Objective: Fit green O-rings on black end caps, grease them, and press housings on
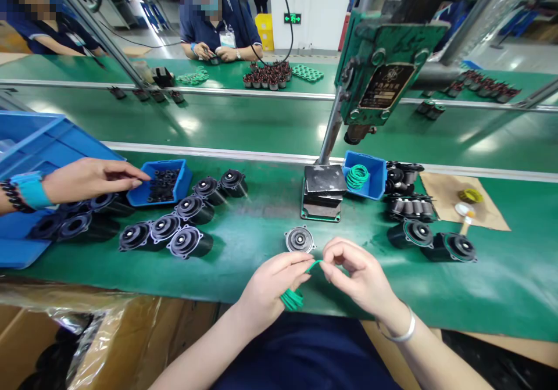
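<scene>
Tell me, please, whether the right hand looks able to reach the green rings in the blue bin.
Probably yes: nothing seems to stand between the right hand and the open-topped blue bin holding the green rings, though that hand's fingers appear busy pinching a green strand.

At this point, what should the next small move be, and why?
Probably draw the green strand clear of the green bundle, toward the lone housing in front. The left hand holds the bundle and the right hand seems to pinch the strand; the lone housing shows no green on its rim, whereas the two housings at right appear edged with it.
</scene>
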`<control>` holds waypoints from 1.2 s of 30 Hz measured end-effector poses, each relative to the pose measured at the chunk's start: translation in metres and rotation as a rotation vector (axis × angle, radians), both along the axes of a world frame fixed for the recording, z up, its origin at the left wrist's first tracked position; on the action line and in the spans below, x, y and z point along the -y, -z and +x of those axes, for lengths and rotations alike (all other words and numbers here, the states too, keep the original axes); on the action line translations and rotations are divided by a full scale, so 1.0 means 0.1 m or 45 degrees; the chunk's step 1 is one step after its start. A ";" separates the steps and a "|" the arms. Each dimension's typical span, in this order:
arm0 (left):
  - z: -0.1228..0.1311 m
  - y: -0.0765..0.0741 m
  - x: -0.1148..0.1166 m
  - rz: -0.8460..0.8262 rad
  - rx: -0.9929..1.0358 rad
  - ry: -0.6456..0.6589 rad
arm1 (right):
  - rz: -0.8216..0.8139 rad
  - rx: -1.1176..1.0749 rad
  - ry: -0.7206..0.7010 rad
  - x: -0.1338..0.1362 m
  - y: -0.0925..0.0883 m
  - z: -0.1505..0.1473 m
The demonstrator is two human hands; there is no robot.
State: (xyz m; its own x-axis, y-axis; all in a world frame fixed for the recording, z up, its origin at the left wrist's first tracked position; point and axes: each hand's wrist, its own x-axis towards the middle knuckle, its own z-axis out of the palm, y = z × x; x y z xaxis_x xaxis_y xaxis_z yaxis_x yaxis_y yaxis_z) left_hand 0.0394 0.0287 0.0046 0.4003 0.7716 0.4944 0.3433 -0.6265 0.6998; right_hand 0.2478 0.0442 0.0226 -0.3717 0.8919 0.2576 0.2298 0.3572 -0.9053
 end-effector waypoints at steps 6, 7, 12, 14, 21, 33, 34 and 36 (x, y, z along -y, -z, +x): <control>-0.22 0.06 -0.18 -0.161 0.238 -0.364 | 0.550 0.335 -0.035 -0.37 -0.05 0.07; -0.24 0.09 -0.22 -0.146 0.202 -0.348 | 0.632 0.430 -0.094 -0.44 -0.04 0.07; -0.21 0.22 -0.40 -0.044 0.020 -0.115 | 0.776 0.758 -0.364 -0.68 0.03 0.07; -0.19 0.25 -0.43 -0.020 -0.014 -0.119 | 0.697 0.764 -0.407 -0.72 0.05 0.08; -0.25 0.22 -0.45 -0.157 -0.128 -0.090 | 0.398 0.628 -0.476 -0.74 0.08 0.12; -0.16 0.23 -0.29 -0.214 -0.163 -0.214 | 0.583 0.635 -0.248 -0.55 0.31 0.12; -0.15 0.23 -0.29 -0.215 -0.166 -0.225 | 0.569 0.625 -0.254 -0.55 0.32 0.11; -0.14 0.22 -0.29 -0.215 -0.180 -0.235 | 0.572 0.602 -0.261 -0.53 0.34 0.09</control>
